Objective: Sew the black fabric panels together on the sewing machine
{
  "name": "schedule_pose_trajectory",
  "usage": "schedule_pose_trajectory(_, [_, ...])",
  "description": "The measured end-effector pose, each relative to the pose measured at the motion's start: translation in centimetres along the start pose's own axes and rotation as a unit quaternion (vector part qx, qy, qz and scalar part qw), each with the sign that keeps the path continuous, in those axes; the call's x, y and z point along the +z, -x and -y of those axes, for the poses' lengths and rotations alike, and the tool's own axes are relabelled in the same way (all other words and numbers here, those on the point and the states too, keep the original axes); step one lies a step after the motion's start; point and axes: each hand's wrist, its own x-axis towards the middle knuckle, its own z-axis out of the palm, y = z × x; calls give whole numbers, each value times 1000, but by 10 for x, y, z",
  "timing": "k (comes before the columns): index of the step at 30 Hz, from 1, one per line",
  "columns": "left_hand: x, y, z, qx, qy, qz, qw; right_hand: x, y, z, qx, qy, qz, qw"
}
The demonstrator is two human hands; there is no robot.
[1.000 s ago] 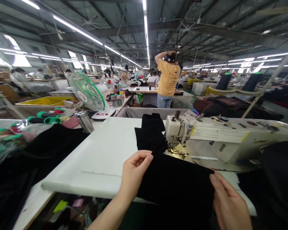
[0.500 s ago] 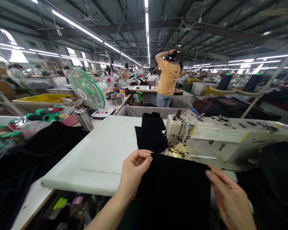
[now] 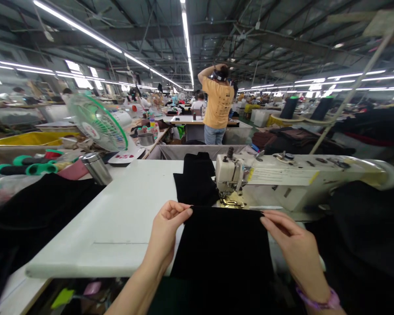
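A black fabric piece (image 3: 225, 245) hangs stretched between my two hands, its upper edge nearly level. My left hand (image 3: 170, 227) pinches the upper left corner between thumb and fingers. The upper right corner is pinched by my right hand (image 3: 289, 236), which wears a purple band at the wrist. Just beyond the cloth stands a sewing machine (image 3: 259, 175), its needle area over a brassy plate (image 3: 232, 202). More black cut pieces (image 3: 197, 179) lie on the white tabletop (image 3: 134, 205), left of the machine head. The lower part of the held cloth merges with dark material below.
A silver flask (image 3: 96, 168) and a green-rimmed fan (image 3: 101, 127) stand at the left, near thread spools (image 3: 41, 168) and dark cloth (image 3: 42, 210). Dark fabric (image 3: 371, 232) is heaped at the right. Beyond the table a person in a yellow shirt (image 3: 218, 103) stands facing away.
The view has swung slightly right, so the surroundings sit further left. My right hand has lifted a little, bringing the cloth's upper edge closer to level; both hands keep their pinch.
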Motion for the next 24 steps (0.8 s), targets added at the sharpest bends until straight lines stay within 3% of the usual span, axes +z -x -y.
schedule_pose_trajectory(6, [-7,-12,-3,-29,-4,-27,999,10,-2,4,115,-182,25,976])
schedule_pose_trajectory(13, [0,-7,-9,-49,-3,-48,998,13,-2,10,159,-285,33,945])
schedule_pose_trajectory(20, [4,-1,-13,-51,-32,-43,997,19,-7,10,140,-302,10,943])
schedule_pose_trajectory(22, [1,1,-11,-30,-57,-24,998,19,-8,9,109,-274,5,956])
schedule_pose_trajectory(24, [-2,2,-15,16,-91,-9,996,17,-7,12,35,-181,4,983])
